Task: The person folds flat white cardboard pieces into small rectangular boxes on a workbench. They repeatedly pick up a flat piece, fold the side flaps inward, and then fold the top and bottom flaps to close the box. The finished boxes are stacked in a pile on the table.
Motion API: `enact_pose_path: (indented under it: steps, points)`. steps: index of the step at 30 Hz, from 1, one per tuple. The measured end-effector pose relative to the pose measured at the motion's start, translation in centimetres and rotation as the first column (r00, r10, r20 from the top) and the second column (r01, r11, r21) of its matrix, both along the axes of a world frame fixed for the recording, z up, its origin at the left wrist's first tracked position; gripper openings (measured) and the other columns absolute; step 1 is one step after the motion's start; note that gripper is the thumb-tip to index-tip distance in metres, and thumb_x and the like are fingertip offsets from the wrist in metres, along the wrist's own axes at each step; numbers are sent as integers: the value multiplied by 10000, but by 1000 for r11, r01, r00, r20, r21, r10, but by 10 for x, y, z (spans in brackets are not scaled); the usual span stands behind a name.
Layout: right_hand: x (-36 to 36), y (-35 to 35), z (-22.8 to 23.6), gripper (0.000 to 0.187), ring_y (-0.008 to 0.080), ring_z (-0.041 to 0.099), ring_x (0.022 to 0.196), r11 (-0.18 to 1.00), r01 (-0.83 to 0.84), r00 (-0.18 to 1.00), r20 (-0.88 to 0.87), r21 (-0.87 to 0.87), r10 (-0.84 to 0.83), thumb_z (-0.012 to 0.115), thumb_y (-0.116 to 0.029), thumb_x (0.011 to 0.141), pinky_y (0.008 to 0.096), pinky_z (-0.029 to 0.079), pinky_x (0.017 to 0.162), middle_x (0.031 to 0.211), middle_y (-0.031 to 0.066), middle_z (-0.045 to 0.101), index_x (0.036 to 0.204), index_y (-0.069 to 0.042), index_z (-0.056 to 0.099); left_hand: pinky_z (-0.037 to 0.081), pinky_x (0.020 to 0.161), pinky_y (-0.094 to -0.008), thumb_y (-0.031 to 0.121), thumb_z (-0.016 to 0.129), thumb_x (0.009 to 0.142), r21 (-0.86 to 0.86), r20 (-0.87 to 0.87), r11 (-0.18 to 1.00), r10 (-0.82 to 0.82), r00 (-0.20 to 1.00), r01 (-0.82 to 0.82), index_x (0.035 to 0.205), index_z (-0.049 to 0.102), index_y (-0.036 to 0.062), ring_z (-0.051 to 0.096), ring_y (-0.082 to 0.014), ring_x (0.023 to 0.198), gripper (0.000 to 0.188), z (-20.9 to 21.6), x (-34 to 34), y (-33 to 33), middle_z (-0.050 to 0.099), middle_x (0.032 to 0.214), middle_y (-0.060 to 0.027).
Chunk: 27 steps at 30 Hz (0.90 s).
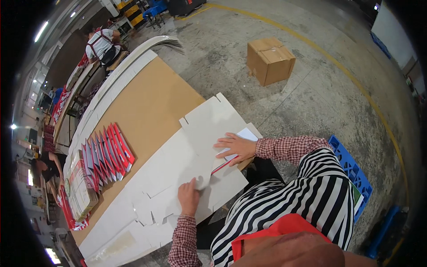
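Note:
My right hand [235,148] lies flat with fingers spread on a folded white sheet [247,134] with a red edge. The sheet rests on the white cardboard [207,118] that covers the near side of the table. Lower left of it, my left hand [189,198] is over the same cardboard, forefinger stretched out and the other fingers partly hidden. I see nothing held in it. Farther left stands a row of folded red and white paper pieces [109,153]. Beside them is a strapped stack of papers [81,187].
Brown board [151,84] covers the table's middle, with long white card strips [111,66] along the far edge. A closed cardboard box [270,62] stands on the concrete floor. A blue plastic crate [351,171] is at my right. Two people work at the left.

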State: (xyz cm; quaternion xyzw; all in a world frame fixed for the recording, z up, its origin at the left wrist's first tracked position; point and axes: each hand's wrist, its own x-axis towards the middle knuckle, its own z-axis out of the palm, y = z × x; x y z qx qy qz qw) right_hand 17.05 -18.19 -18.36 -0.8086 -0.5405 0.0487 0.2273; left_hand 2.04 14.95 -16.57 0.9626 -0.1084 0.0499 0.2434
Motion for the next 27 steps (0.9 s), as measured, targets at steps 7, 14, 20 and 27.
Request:
enact_pose_path:
  steps: [7,14,20,27]
  points:
    - [-2,1,0,573,344,240,1435,1000,12,999,52,17,-13,542,-582,904,601,120,1142,1538,132,308,1376,-257,542,407,900,-434,123,704,784,99,268,981,132,954,-164,1016,632,85,558,-290,1026,246,-22,21,-33,626,1073,-72]
    - [1,0,-3,554,346,223,1446,1000,16,1000,2,14,-16,539,-573,912,600,109,1147,1554,128,287,1385,-285,533,365,1012,-446,194,755,745,-26,6,979,-202,979,202,1235,586,74,517,-305,1168,532,40,3,-41,588,1234,-108]
    - [1,1,-1,585,340,182,1464,1000,-7,1000,-17,-7,7,570,-551,900,595,78,1152,1579,116,248,1418,-291,492,440,929,-391,104,781,733,-456,-276,837,189,942,-302,1160,639,77,564,-284,1082,450,1,9,9,630,1039,-119]
    - [0,2,1,564,359,217,1448,1000,7,1000,12,10,-7,570,-558,891,595,104,1152,1556,146,276,1390,-300,525,330,1056,-553,179,638,863,229,153,973,-69,986,33,1297,557,112,464,-348,1263,447,-26,28,-36,565,1299,-100]
